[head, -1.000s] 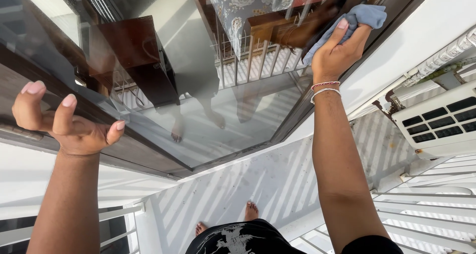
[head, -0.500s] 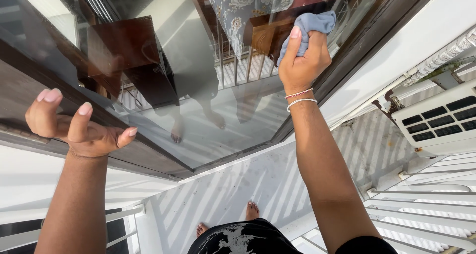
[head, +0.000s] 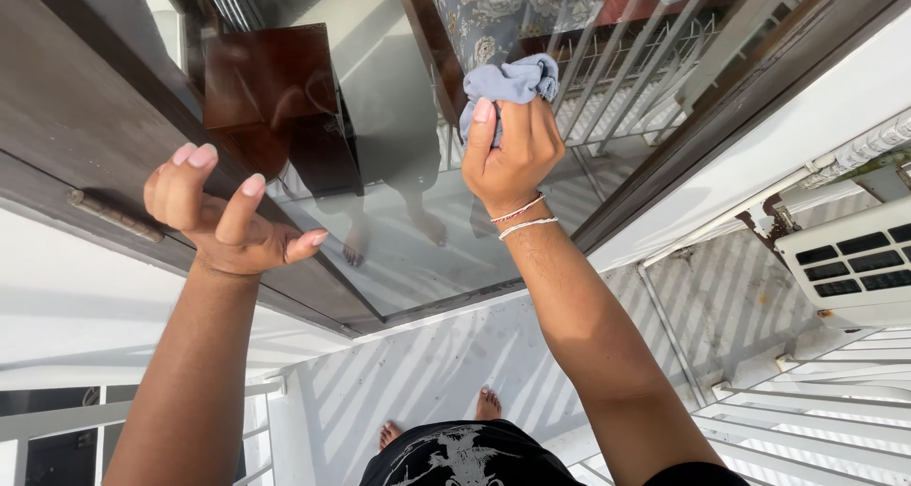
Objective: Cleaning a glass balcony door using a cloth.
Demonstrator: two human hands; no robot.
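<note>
The right hand point(head: 511, 154) is raised at arm's length, its grip closed around a crumpled blue-grey cloth point(head: 509, 81) that bunches out above the knuckles at 12 o'clock and presses against the large glass door pane point(head: 399, 230). Two thin bracelets, one red-and-white and one white, point(head: 522, 217) circle that wrist. The left hand point(head: 223, 220) is lifted at 9 o'clock from the cloth, palm turned toward the camera, fingers loosely curled and spread, its grip open and holding nothing; it hovers in front of the dark brown wooden door frame point(head: 85, 154). The glass mirrors white railings and a standing figure. Below, at 6 o'clock, bare feet stand on a white balcony floor point(head: 531, 344) striped with shadows. A white air-conditioner outdoor unit point(head: 854, 268) sits at 3 o'clock, beside white metal railing bars point(head: 816, 410).
</note>
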